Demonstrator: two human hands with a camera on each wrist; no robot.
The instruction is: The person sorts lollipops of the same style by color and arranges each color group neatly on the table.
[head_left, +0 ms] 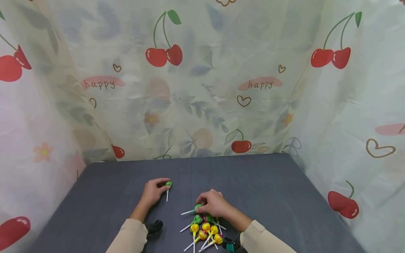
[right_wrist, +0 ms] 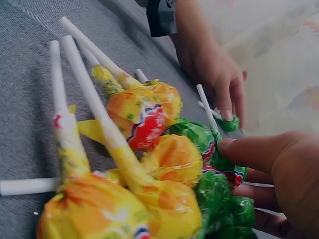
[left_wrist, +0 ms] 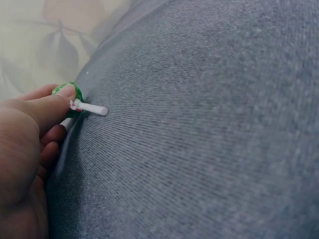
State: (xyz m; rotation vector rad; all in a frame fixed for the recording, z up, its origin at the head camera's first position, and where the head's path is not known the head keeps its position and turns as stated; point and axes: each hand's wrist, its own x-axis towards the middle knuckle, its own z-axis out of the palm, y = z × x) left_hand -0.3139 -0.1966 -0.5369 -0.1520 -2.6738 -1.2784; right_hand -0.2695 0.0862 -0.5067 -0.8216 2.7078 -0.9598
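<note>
My left hand point(head_left: 153, 191) pinches a green-wrapped lollipop point(head_left: 168, 183) by its head, low over the cloth, its white stick toward me. In the left wrist view the thumb lies across the green wrapper point(left_wrist: 75, 94), and another bit of white stick point(left_wrist: 67, 123) shows below it. My right hand point(head_left: 214, 203) pinches another green lollipop point(head_left: 198, 206) between thumb and finger at the far end of a pile, its stick pointing left. Beneath and nearer lie several yellow lollipops point(head_left: 194, 228) and green lollipops point(head_left: 197, 219), sticks mostly toward me.
A dark grey cloth point(head_left: 253, 182) covers the table. Behind it and at both sides hang pale curtains point(head_left: 202, 105) printed with cherries. Each wrist wears a black strap; the right strap point(head_left: 232, 245) sits right beside the lollipop pile.
</note>
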